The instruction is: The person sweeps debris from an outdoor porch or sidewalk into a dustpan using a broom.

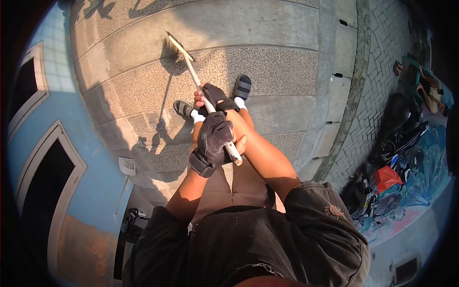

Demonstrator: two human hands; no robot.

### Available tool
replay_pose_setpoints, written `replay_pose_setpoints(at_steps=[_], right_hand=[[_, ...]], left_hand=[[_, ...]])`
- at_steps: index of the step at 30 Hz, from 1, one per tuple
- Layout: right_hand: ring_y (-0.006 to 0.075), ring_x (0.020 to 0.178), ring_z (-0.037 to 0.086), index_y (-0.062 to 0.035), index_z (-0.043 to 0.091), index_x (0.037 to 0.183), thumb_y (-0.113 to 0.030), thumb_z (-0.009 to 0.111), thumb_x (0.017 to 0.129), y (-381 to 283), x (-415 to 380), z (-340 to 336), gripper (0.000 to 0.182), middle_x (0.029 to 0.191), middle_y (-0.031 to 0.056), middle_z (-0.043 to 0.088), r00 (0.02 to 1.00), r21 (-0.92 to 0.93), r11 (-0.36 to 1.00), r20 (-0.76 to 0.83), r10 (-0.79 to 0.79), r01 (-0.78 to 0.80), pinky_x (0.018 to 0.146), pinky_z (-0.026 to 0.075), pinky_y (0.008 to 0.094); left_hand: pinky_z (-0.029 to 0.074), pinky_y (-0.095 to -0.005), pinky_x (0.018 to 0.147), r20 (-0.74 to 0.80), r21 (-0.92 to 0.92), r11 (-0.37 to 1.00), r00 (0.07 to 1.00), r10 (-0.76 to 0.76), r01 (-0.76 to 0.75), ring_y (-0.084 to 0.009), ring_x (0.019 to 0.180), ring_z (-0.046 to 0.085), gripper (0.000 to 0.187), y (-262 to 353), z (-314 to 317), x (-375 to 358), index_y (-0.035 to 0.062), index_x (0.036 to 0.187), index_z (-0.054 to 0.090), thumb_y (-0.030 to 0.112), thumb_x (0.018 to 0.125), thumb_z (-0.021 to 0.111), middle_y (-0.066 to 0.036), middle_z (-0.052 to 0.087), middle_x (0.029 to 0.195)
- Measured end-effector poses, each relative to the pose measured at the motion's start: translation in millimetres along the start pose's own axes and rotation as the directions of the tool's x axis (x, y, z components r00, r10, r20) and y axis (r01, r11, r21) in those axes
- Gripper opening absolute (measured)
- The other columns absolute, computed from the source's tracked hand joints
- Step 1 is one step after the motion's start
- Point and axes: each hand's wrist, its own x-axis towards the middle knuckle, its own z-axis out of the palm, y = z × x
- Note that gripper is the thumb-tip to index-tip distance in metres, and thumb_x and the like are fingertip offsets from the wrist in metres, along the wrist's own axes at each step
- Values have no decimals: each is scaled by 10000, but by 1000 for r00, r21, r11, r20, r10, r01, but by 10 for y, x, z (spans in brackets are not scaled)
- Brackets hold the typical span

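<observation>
A broom (192, 74) with a pale handle slants from my body toward the upper left, its head and dark bristles over the sunlit pavement. My left hand (213, 138), in a dark fingerless glove, is wrapped round the handle near its worn top end. Farther down the same handle, my right hand (213, 98) grips it, also in a dark glove with bare fingertips. The right forearm crosses in front of my legs. Beneath the hands are my feet in striped dark sandals (243, 87) and white socks.
A blue wall (95, 191) with framed dark openings and a small white box (126, 165) stands on the left. To the right run a concrete kerb (330, 143) and a brick-paved road (354, 124). Motorbikes (399, 138), a red object (387, 178) and a person (428, 91) are beyond.
</observation>
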Motion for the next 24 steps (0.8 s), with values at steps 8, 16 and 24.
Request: replay_pose_setpoints(at_steps=[8, 16, 24], right_hand=[[138, 520, 435, -56, 461, 845, -188, 454, 946, -207, -1342, -75, 166, 669, 36, 441, 927, 42, 945, -210, -310, 325, 514, 428, 285], [147, 599, 473, -90, 442, 733, -127, 479, 894, -286, 174, -1016, 170, 651, 20, 431, 968, 125, 962, 38, -247, 241, 585, 434, 308], [165, 601, 446, -133, 413, 678, -402, 478, 910, 1464, 1743, -48, 361, 587, -17, 425, 944, 58, 991, 314, 100, -125, 560, 402, 305]], left_hand=[[499, -395, 708, 134, -357, 931, 982, 129, -74, -284, 680, 561, 140, 82, 567, -98, 74, 687, 552, 113, 649, 680, -97, 535, 697], [418, -313, 684, -426, -597, 704, 592, -685, 385, -180, 730, 516, 243, -531, 34, -469, -1, 776, 514, 172, 947, 511, -83, 542, 770], [425, -280, 678, -612, -467, 784, 491, -620, 408, -145, 675, 498, 266, -1200, -1427, -1154, 26, 724, 561, 169, 942, 503, -23, 519, 678]])
